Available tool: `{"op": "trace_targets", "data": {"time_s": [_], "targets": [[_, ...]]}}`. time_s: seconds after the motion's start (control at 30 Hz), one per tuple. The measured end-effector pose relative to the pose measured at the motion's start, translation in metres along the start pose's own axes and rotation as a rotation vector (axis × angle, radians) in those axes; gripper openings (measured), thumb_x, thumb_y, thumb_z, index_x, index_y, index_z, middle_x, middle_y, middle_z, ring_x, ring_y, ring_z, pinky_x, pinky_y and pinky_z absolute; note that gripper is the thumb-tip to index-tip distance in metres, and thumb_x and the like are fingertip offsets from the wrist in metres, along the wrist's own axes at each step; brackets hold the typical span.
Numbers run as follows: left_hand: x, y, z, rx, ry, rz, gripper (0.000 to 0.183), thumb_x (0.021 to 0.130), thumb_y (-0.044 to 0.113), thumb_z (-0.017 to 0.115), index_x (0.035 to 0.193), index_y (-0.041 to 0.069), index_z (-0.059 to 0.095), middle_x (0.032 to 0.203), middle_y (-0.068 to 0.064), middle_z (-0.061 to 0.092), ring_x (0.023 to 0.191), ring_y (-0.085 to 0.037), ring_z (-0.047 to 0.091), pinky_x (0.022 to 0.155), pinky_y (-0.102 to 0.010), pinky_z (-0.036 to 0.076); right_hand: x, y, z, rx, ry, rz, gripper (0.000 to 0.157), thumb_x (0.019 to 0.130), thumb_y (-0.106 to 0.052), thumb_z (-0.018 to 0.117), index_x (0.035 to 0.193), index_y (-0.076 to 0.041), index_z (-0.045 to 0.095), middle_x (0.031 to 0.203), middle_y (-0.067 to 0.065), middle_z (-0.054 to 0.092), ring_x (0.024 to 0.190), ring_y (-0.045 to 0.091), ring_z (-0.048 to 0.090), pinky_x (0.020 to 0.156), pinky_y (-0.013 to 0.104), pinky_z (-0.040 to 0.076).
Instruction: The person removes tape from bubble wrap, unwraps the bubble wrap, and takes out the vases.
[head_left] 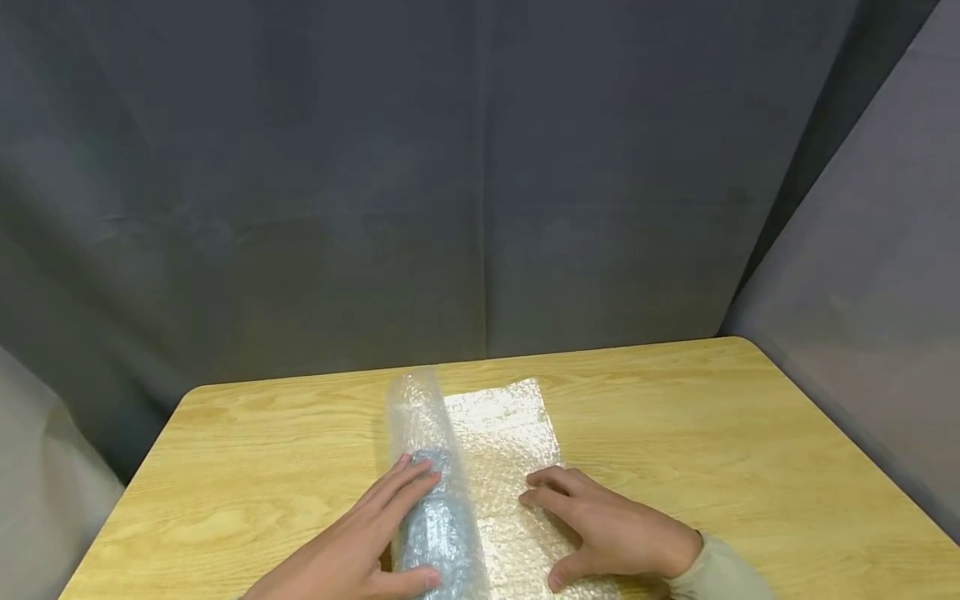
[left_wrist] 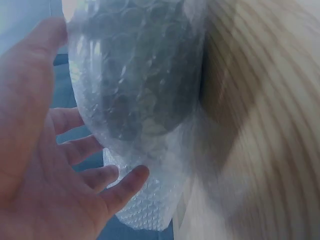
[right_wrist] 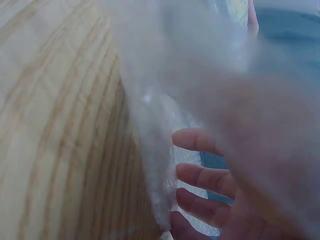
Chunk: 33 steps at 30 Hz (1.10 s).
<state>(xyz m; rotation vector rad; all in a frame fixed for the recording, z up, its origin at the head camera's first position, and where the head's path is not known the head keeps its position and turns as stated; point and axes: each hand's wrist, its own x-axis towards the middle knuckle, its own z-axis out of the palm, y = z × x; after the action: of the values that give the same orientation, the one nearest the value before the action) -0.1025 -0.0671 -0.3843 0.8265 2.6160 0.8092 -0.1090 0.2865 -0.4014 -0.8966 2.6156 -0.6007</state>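
A bluish object [head_left: 444, 533], its kind hard to make out, lies rolled inside clear bubble wrap [head_left: 417, 410] on the table. My left hand [head_left: 363, 542] rests on this roll, fingers stretched over its top and thumb on its near part. Seen from the left wrist, the wrapped end [left_wrist: 145, 65] looks rounded and dark beside my palm. To the right of the roll, the rest of the bubble wrap sheet [head_left: 502, 450] lies flat. My right hand [head_left: 615, 525] touches its right edge with slightly bent fingertips [right_wrist: 187, 172]; in the right wrist view, blurred film partly covers that hand.
The wood-grain table [head_left: 712, 433] extends to both sides, with rounded far corners. Behind it hangs a dark grey curtain [head_left: 375, 183]; a lighter cloth [head_left: 862, 292] hangs along the right side, and another pale cloth [head_left: 45, 450] is at the left.
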Motion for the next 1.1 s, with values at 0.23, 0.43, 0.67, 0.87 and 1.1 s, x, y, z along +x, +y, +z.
{"op": "trace_targets", "data": {"time_s": [0.23, 0.43, 0.67, 0.87, 1.1], "targets": [[-0.009, -0.009, 0.0, 0.0, 0.027, -0.018, 0.09, 0.089, 0.075, 0.061, 0.163, 0.047, 0.018, 0.173, 0.017, 0.017, 0.163, -0.023, 0.02, 0.111, -0.058, 0.048, 0.001, 0.0, -0.003, 0.013, -0.021, 0.005, 0.089, 0.078, -0.072, 0.067, 0.151, -0.025, 0.049, 0.158, 0.003, 0.043, 0.143, 0.028, 0.044, 0.106, 0.035, 0.051], [-0.015, -0.014, 0.001, 0.031, 0.057, 0.006, 0.091, 0.089, 0.074, 0.062, 0.163, 0.045, 0.019, 0.174, 0.011, 0.018, 0.161, -0.026, 0.025, 0.107, -0.058, 0.052, 0.002, -0.001, -0.003, 0.025, -0.028, 0.013, 0.09, 0.077, -0.072, 0.067, 0.152, -0.025, 0.048, 0.159, 0.004, 0.041, 0.143, 0.029, 0.044, 0.106, 0.035, 0.051], [-0.023, -0.022, -0.004, 0.017, 0.053, -0.009, 0.093, 0.087, 0.074, 0.064, 0.163, 0.045, 0.02, 0.174, 0.013, 0.018, 0.161, -0.022, 0.022, 0.112, -0.052, 0.051, 0.002, -0.001, -0.003, 0.038, -0.033, 0.021, 0.09, 0.077, -0.072, 0.067, 0.152, -0.026, 0.048, 0.159, 0.003, 0.041, 0.144, 0.029, 0.043, 0.107, 0.037, 0.051], [-0.03, -0.032, -0.005, 0.042, 0.086, 0.041, 0.094, 0.088, 0.068, 0.069, 0.164, 0.037, 0.022, 0.173, 0.008, 0.024, 0.157, -0.028, 0.032, 0.109, -0.042, 0.054, 0.003, 0.001, -0.003, 0.04, -0.027, 0.011, 0.09, 0.077, -0.071, 0.068, 0.152, -0.026, 0.049, 0.159, 0.004, 0.042, 0.144, 0.03, 0.044, 0.106, 0.038, 0.051], [-0.033, -0.039, -0.004, 0.037, 0.1, 0.062, 0.095, 0.088, 0.064, 0.071, 0.164, 0.034, 0.023, 0.172, 0.006, 0.028, 0.154, -0.03, 0.038, 0.108, -0.039, 0.054, 0.003, 0.001, -0.002, 0.043, -0.028, 0.032, 0.093, 0.075, -0.07, 0.07, 0.153, -0.024, 0.049, 0.16, 0.004, 0.042, 0.145, 0.032, 0.045, 0.106, 0.038, 0.052]]}}
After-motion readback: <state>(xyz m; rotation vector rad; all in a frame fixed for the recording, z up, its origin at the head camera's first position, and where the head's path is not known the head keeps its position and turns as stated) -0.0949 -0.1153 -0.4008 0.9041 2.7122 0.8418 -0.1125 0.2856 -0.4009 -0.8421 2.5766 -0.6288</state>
